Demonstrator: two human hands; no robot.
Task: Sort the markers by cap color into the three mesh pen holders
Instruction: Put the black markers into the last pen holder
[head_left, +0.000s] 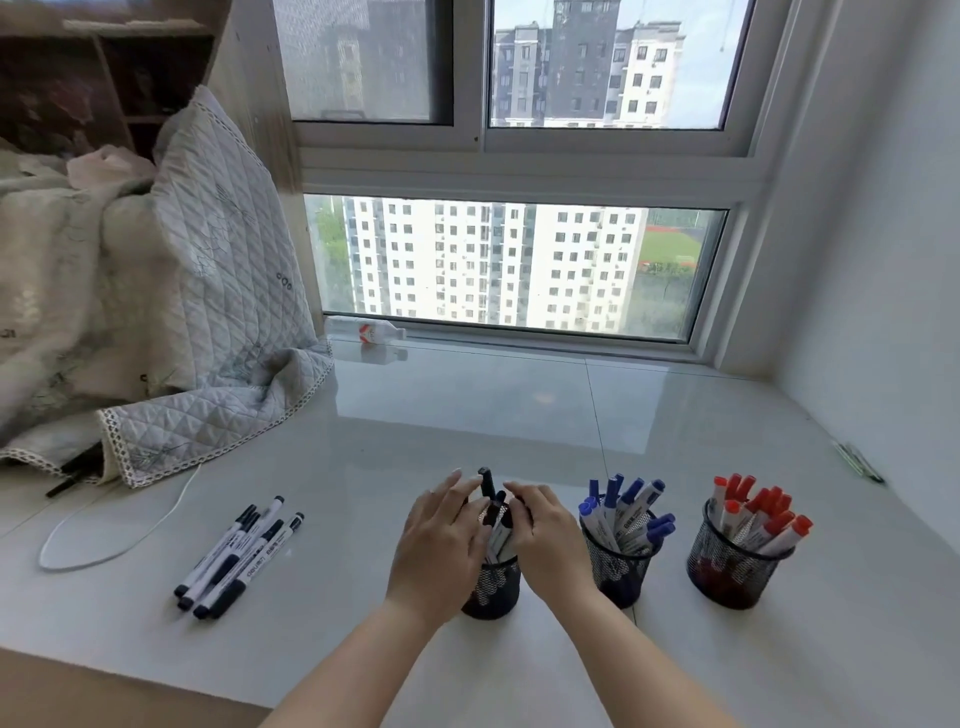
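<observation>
The bench (467, 415) is glossy pale grey-white; three black mesh holders stand near its front edge: the left holder (493, 584) shows black caps, the middle holder (618, 569) blue caps, the right holder (730, 569) red caps; the loose markers (236, 558) toward the front-left corner are white-barrelled with black caps; the quilt (208, 322) is pale grey, diamond-stitched, seemingly lace-edged.

Home bedroom — quilted bedding (208, 291), high-rise window (514, 265).
</observation>
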